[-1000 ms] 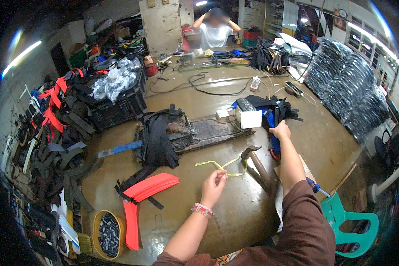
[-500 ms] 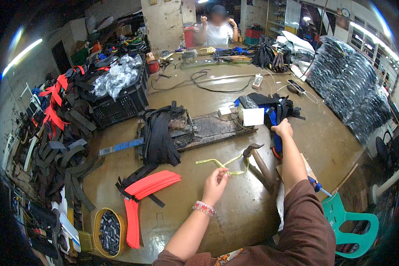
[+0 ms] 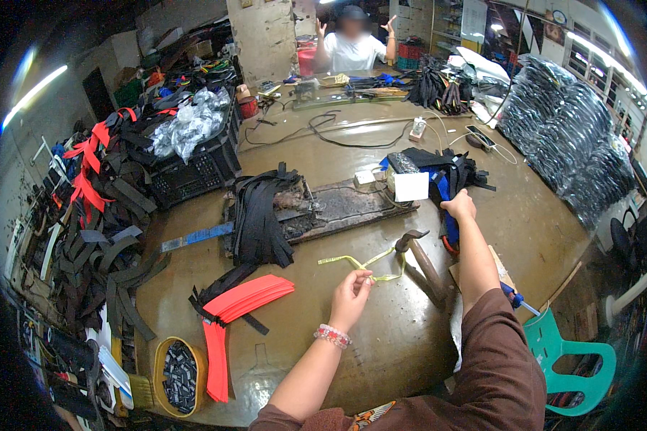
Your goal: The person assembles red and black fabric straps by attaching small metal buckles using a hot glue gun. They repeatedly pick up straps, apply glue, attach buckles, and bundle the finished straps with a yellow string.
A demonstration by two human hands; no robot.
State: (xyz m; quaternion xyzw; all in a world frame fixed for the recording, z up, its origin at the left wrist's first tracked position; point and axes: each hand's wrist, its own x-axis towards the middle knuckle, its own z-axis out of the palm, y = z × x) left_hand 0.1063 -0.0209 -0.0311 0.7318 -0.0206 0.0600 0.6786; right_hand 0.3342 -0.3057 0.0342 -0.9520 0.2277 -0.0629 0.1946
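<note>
My left hand [image 3: 352,289] pinches a thin yellow-green strap [image 3: 370,262] that loops over the brown table [image 3: 323,337]. My right hand [image 3: 459,207] reaches further out and grips a blue strap [image 3: 447,197] next to a heap of black and blue webbing [image 3: 438,169]. A hammer [image 3: 424,258] lies on the table between my two hands. A stack of red strap pieces [image 3: 241,305] lies to the left of my left hand, with black straps [image 3: 259,219] draped over a worn wooden board [image 3: 345,208] beyond.
A black crate [image 3: 194,169] with clear plastic stands far left, with piles of black and red straps [image 3: 93,208] beside it. A round basket of black buckles [image 3: 180,373] sits near left. Bundled black stacks [image 3: 575,144] line the right. A person [image 3: 352,47] sits across. A green chair [image 3: 568,352] stands at right.
Both my hands stay almost where they were, holding the same straps. The person across the table has raised both hands higher.
</note>
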